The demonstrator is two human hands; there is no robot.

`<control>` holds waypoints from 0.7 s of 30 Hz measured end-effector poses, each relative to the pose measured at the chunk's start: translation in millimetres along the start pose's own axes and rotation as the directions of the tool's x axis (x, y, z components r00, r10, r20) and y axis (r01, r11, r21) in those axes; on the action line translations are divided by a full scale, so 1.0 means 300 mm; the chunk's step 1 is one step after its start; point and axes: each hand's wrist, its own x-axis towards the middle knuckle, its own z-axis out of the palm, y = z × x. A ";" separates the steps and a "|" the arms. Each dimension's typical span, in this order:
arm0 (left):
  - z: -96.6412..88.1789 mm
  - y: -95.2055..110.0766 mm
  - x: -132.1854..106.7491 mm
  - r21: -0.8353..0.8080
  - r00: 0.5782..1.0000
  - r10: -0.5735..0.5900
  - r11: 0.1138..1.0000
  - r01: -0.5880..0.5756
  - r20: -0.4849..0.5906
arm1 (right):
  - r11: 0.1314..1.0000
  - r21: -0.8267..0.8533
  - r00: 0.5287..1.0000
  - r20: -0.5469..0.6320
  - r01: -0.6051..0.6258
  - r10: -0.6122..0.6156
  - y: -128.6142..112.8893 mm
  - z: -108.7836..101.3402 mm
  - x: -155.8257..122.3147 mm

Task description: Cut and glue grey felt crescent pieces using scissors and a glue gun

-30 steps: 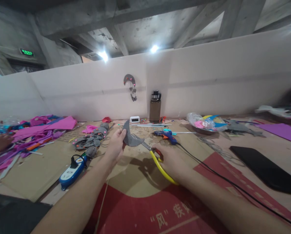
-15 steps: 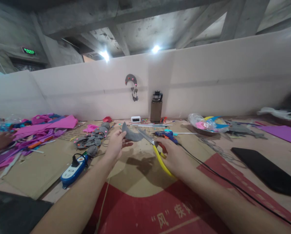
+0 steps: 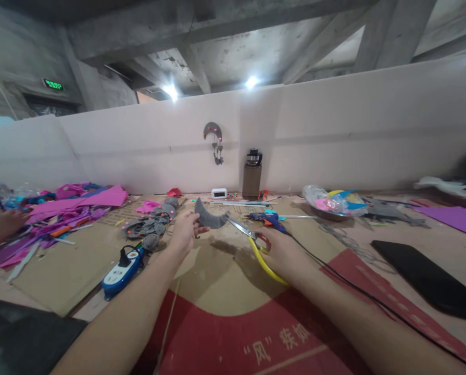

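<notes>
My left hand (image 3: 186, 229) pinches a dark grey, crescent-shaped piece of felt (image 3: 211, 217) by its left end, above the cardboard. In my right hand (image 3: 275, 247) is a pair of scissors (image 3: 266, 263) with yellow and red handles. Its blades point up and left, and their tips are at the right end of the crescent; they look closed or nearly so. Behind my right hand lies a blue glue gun (image 3: 272, 221). Left of my left hand are grey felt pieces with pink beads (image 3: 149, 225) and a ball of grey yarn (image 3: 150, 242).
A blue and white power strip (image 3: 123, 272) lies at the left, near pink and purple felt scraps (image 3: 78, 205) and another person's hand (image 3: 2, 226). A dark bottle (image 3: 252, 179) stands by the wall. A bowl (image 3: 332, 211) and a black phone-like slab (image 3: 428, 278) are at the right.
The scissors' blades have drawn together and swung slightly, with their tips now at the crescent's right end. My left hand still holds the felt. The view has tilted a little.
</notes>
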 end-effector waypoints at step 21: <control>0.028 -0.007 -0.025 0.054 0.991 -0.017 0.999 0.010 0.134 | 0.996 -0.053 0.996 -0.056 0.070 -0.072 -0.047 -0.014 -0.014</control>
